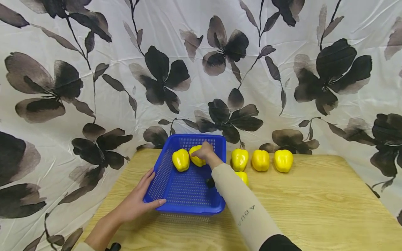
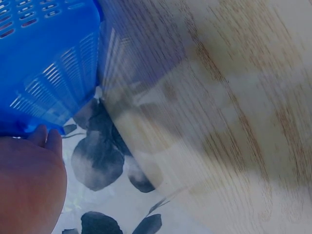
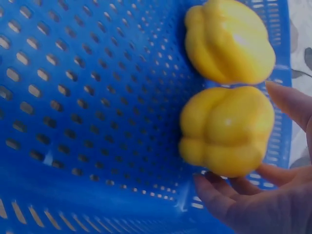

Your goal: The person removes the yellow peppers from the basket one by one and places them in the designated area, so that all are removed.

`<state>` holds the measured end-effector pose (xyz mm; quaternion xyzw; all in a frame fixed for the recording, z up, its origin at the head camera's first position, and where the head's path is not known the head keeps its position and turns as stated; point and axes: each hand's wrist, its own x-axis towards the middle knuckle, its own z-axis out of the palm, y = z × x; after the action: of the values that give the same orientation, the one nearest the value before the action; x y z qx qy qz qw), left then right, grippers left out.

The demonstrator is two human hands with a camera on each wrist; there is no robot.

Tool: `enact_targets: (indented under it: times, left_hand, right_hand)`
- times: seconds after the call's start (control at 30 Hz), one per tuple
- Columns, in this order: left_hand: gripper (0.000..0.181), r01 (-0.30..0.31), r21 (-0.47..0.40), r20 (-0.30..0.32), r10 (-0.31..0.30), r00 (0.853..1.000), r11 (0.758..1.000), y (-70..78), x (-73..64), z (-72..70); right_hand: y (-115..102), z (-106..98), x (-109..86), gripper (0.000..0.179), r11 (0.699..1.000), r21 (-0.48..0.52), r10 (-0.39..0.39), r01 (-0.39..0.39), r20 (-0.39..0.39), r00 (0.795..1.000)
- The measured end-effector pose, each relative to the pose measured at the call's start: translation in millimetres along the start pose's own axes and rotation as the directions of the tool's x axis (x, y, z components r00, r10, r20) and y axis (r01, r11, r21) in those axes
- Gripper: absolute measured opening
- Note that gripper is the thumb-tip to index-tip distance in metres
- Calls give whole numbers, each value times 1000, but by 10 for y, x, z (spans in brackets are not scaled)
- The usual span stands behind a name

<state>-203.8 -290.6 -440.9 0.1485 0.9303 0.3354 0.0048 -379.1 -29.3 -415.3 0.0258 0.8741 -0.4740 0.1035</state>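
A blue plastic basket [image 1: 185, 211] with perforated walls sits on the table, tipped toward the camera in the head view. My left hand [image 1: 138, 202] holds its near left corner, thumb over the front rim and fingers along the left side. Inside, toward the far wall, two yellow bell peppers lie side by side. My right hand [image 1: 205, 153] reaches in and has thumb and fingers around the right-hand bell pepper [image 3: 226, 131]. The other bell pepper [image 1: 180, 160] lies just left of it. In the left wrist view, fingertips [image 2: 53, 139] meet the basket's rim.
On the wooden table [image 1: 314, 202], right of the basket, stand a yellow bell pepper [image 1: 240, 159], a second one [image 1: 260, 160] and a third [image 1: 283, 160] in a row. Another pepper [image 1: 242, 177] is partly hidden by the right sleeve. A flowered cloth [image 1: 270, 104] hangs behind.
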Motion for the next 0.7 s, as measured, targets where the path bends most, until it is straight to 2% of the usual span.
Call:
enact_targets:
  times: [0.3, 0.53, 0.7]
  left_hand:
    - [107, 3, 1, 3, -3, 1000, 1000, 16, 13, 20]
    - [105, -1, 5, -3, 1, 1000, 1000, -6, 4, 16]
    - [105, 6, 10, -2, -6, 1000, 1000, -12, 6, 17]
  right_hand:
    - [14, 19, -25, 72, 1000, -20, 4, -5, -58, 998]
    - [-25, 47, -43, 65, 992, -125, -13, 1, -93, 996]
    - [-55, 49, -27, 65, 985, -170, 5, -24, -113, 994]
